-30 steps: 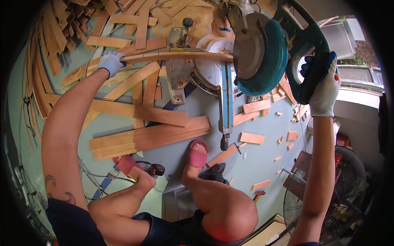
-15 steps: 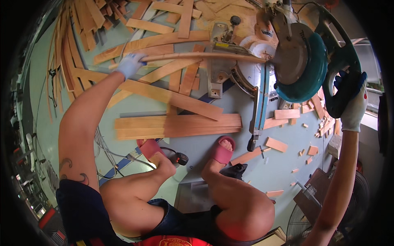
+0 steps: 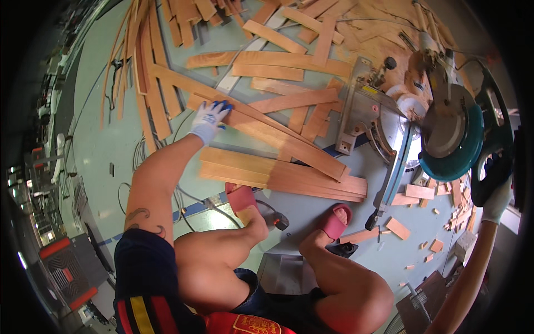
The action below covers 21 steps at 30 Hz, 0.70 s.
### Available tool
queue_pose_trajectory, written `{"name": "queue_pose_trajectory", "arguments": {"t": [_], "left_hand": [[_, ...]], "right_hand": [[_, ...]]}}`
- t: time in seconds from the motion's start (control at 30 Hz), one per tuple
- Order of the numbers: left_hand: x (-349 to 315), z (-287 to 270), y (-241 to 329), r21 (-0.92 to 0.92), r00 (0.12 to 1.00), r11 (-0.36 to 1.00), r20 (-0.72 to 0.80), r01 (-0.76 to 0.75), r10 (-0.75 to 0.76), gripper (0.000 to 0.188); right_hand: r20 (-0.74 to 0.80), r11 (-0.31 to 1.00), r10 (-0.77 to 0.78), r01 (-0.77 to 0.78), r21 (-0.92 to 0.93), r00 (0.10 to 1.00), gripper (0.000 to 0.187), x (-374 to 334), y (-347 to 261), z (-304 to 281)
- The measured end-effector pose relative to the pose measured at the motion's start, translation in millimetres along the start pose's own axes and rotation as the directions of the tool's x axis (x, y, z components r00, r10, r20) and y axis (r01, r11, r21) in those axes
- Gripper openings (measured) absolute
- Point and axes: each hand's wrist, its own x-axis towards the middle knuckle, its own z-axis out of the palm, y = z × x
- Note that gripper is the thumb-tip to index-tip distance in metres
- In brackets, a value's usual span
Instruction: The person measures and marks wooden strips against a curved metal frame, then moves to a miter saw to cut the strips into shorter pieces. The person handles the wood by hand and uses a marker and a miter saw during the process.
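Note:
My left hand (image 3: 209,120), in a white glove with blue fingertips, rests near the left end of a narrow wooden strip (image 3: 267,123). Its fingers curl over the strip, which lies along a wider board (image 3: 250,131) on the floor. On the far right, my gloved right hand (image 3: 497,205) is wrapped round the handle of a teal mitre saw (image 3: 453,139); its fingers are partly in shadow. The saw's round blade guard hangs above the metal turntable (image 3: 392,131), and no wood crosses its fence.
Several flat boards (image 3: 278,172) lie stacked before my feet in red slippers (image 3: 336,221). More strips (image 3: 150,72) are heaped at the far left. Short offcuts (image 3: 418,191) are scattered right of the saw's teal rail (image 3: 394,178). Sawdust (image 3: 372,33) covers the back; cables (image 3: 183,195) run beside my left leg.
My left hand has brought the strip away from the saw and down onto the board among the pile. My right hand stays on the saw handle. The view has swung left.

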Motion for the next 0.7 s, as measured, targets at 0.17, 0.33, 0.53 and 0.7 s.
{"name": "queue_pose_trajectory", "arguments": {"t": [0.17, 0.33, 0.53, 0.7], "left_hand": [[10, 2, 34, -0.166, 0.99, 0.986, -0.136, 0.002, -0.025, 0.085], [-10, 13, 52, -0.32, 0.966, 0.921, -0.204, -0.22, 0.16, 0.086], [-87, 30, 97, -0.454, 0.97, 0.858, -0.097, -0.241, 0.221, 0.094], [-88, 14, 142, -0.342, 0.986, 0.927, 0.002, -0.157, 0.167, 0.102]], "right_hand": [[0.01, 0.981, -0.12, 0.12, -0.149, 0.993, 0.083, 8, 13, -7], [-0.035, 0.999, -0.013, 0.012, -0.033, 0.999, 0.069, 9, 12, -9], [0.027, 0.997, 0.034, -0.036, 0.071, 0.999, 0.068, 1, -8, 14], [-0.08, 0.995, 0.039, -0.032, 0.098, 0.996, 0.069, -16, -30, 52]]}}
